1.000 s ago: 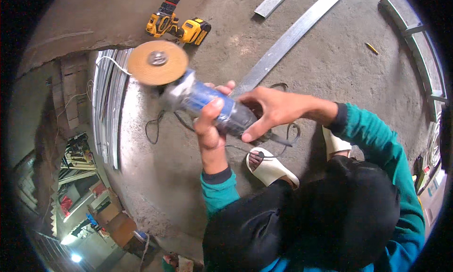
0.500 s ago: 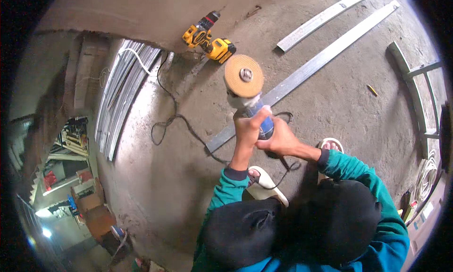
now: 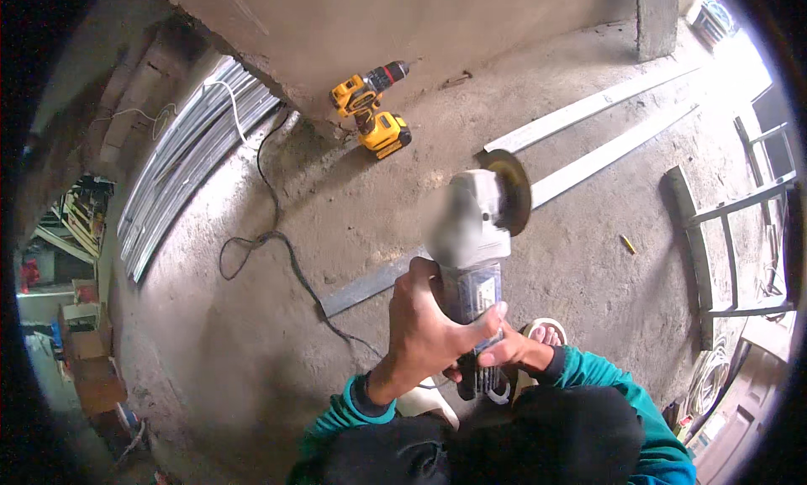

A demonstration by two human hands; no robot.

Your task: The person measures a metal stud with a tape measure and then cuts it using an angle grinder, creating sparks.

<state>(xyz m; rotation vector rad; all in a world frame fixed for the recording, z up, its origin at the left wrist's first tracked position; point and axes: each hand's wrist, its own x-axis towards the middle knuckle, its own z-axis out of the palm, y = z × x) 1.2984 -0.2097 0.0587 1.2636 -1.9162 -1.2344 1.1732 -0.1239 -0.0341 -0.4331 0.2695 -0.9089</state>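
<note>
Done: disc fitted on angle grinder | left hand wrapped round its body, right hand closed on its rear | Pending: metal strips, 2 o'clock, untouched by hands

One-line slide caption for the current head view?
Both hands grip an angle grinder above a rough floor, with a yellow-and-black drill and metal strips beyond.

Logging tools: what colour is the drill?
The drill is yellow and black with a red ring, shown best in the head view.
</note>
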